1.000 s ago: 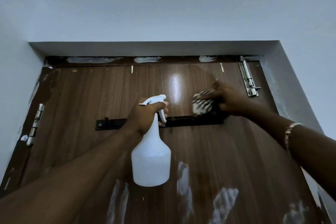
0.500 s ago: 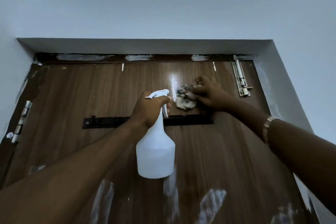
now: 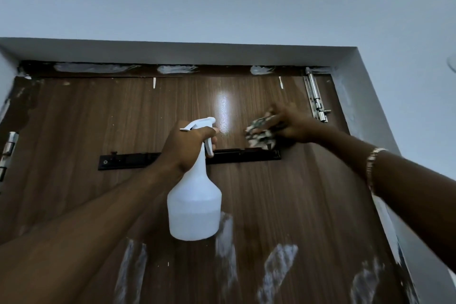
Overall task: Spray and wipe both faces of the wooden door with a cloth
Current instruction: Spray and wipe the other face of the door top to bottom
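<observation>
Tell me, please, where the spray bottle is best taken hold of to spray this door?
Grip the spray bottle at its narrow neck, under the trigger head, from the side away from the door, as the left hand does. The neck is slim enough to wrap, the wide body hangs below, and the trigger faces the wood.

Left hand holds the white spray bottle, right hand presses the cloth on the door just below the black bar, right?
Not quite: the head view shows the cloth just above the black bar, not below it. The rest is right.
</observation>
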